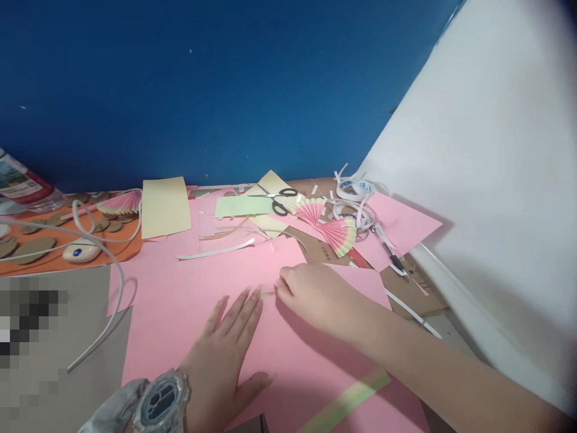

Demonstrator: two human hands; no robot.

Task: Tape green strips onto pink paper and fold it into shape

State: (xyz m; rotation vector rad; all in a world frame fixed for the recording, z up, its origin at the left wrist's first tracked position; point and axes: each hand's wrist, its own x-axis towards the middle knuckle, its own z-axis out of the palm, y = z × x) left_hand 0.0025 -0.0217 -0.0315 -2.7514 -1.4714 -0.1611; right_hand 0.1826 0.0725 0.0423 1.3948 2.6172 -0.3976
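My left hand (229, 355) lies flat with fingers stretched out on a large pink sheet of paper (180, 313). Its fingertips touch one end of a thin green paper strip (268, 294). The other end runs into my right hand (311, 297), whose fingers are closed in a pinch on it; how much of the strip they cover is hidden. Nearer to me, a wider green and yellow paper strip (347, 404) rests on the same sheet. A pink pleated paper bow (325, 227) with green and yellow edges lies beyond my right hand.
Black-handled scissors (280, 201) lie on a pale green paper piece (238, 207). A pen (391, 254) and curled white strips (354, 198) are at the right. To the left are a white cable (119, 288), a white computer mouse (81, 251) and a bottle (29, 183).
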